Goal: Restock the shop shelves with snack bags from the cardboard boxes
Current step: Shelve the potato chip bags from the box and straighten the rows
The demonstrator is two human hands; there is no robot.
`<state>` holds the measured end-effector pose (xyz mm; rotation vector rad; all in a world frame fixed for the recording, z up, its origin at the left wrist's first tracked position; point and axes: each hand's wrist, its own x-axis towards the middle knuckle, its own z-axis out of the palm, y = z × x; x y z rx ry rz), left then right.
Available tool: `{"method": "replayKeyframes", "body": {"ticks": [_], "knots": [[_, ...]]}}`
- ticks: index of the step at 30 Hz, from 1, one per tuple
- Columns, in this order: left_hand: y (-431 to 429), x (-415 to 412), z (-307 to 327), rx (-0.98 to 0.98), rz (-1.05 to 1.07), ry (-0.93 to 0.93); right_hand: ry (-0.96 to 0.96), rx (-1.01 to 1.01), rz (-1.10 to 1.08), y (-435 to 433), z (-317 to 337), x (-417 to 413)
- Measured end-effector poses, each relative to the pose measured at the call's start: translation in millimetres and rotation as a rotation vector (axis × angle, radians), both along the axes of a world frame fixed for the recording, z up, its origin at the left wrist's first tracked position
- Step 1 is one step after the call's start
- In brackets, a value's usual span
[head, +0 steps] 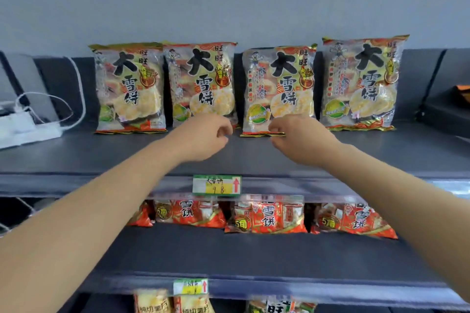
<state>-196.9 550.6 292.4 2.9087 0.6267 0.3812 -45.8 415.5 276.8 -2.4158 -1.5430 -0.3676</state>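
Note:
Four large snack bags stand in a row on the top shelf (76,157). My left hand (203,136) hovers in front of the lower right corner of the second bag (201,79), fingers loosely curled and holding nothing. My right hand (300,138) pinches the bottom edge of the third bag (277,89) near its lower right corner. The first bag (127,84) and the fourth bag (361,79) stand untouched at either end. No cardboard box is in view.
A white power strip with cables (28,127) lies on the top shelf at the left. A price tag (216,185) sits on the shelf's front rail. Red snack bags (267,216) lie on the middle shelf, and more bags (173,303) on the shelf below.

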Motion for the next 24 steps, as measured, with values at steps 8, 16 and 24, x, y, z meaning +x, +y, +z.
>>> {"method": "replayKeyframes", "body": {"ticks": [8,16,24], "knots": [[106,34,1,0.013,0.041,0.063,0.131,-0.301,-0.219,77,-4,37],[181,65,-8,0.08,0.139,-0.069,0.136,-0.356,-0.297,121,-17,76],[202,88,-19,0.157,0.152,-0.061,0.155,-0.243,-0.316,140,-24,106]]}}
